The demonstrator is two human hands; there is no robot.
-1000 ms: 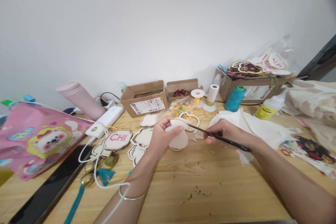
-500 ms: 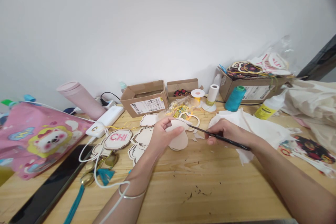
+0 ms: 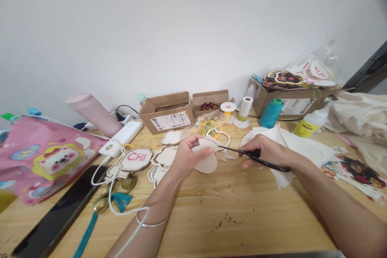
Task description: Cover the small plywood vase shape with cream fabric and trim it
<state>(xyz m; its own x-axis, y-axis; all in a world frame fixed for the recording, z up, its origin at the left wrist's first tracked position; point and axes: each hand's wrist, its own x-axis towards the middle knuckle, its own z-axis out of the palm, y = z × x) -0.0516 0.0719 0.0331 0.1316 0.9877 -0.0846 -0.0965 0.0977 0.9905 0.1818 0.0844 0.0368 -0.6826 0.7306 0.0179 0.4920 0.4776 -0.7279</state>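
Between thumb and fingers, my left hand (image 3: 193, 154) grips a pale piece of fabric (image 3: 206, 164) with a scalloped upper edge and a rounded lower end. My right hand (image 3: 260, 151) is closed round the handles of black scissors (image 3: 252, 156), whose blades reach left to the fabric's upper right edge. Small white offcuts (image 3: 227, 156) lie on the table below the blades. Just beyond is a wooden scalloped frame (image 3: 223, 136). White cloth (image 3: 281, 145) spreads behind my right hand. Left of my left hand lie cloud-shaped pieces (image 3: 163, 157) and a tag lettered CHI (image 3: 136, 159).
Cardboard boxes (image 3: 166, 113) stand along the wall, one at right (image 3: 290, 102) heaped with patterned pieces. Nearby are a teal thread cone (image 3: 271, 113), a yellow-labelled bottle (image 3: 310, 124) and a pink tumbler (image 3: 93, 115). A white cable (image 3: 128, 214) crosses my left forearm. A phone (image 3: 57, 213) lies left.
My right hand has shifted slightly right and the scissors' handles sit a little differently in it. The fabric in my left hand has barely moved.
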